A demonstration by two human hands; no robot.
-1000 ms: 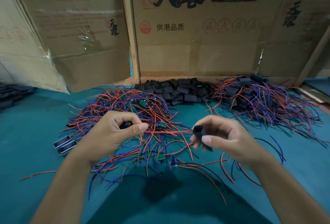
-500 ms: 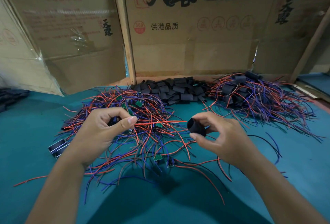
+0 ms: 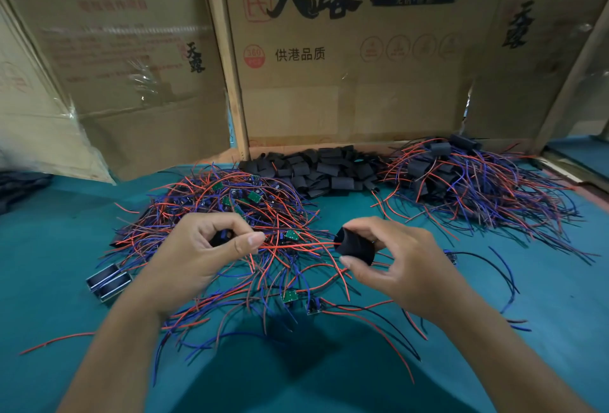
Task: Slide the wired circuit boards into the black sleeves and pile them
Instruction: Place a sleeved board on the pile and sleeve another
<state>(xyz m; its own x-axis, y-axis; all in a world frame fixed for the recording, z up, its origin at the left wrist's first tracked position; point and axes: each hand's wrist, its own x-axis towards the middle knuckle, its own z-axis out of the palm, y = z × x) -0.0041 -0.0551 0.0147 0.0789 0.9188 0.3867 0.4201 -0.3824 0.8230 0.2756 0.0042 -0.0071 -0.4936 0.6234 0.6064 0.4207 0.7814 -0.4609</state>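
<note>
At the far left edge of the frame I see dark stuff (image 3: 19,187) on the green desk (image 3: 543,287), too blurred to name. Lower left, two small metal-framed parts (image 3: 108,282) lie side by side, just beside my left wrist. My left hand (image 3: 194,258) sits left of centre, fingers curled, thumb and forefinger pinching a wired circuit board (image 3: 224,236); only a dark bit of it shows inside the grip. Its red wire (image 3: 296,245) runs out to the right, roughly level across the frame, and its far end reaches the mouth of the black sleeve (image 3: 354,245). Behind and under that hand spreads the pile of bare boards (image 3: 230,205), a tangle of red and blue leads with small green boards showing through.

At centre, my right hand (image 3: 402,267) grips the sleeve between thumb below and fingers above. The sleeve is squeezed open into a tube, its long axis lying left-right, open mouth pointing left toward the other hand. I cannot tell whether the wire tip is already inside the mouth.

Upper centre, against the cardboard boxes (image 3: 346,50), lies a heap of flat empty sleeves (image 3: 323,169). To the upper right is the pile of sleeved boards (image 3: 468,182), leads fanning down and right. A lone board with dark leads (image 3: 487,264) lies just right of my right hand.
</note>
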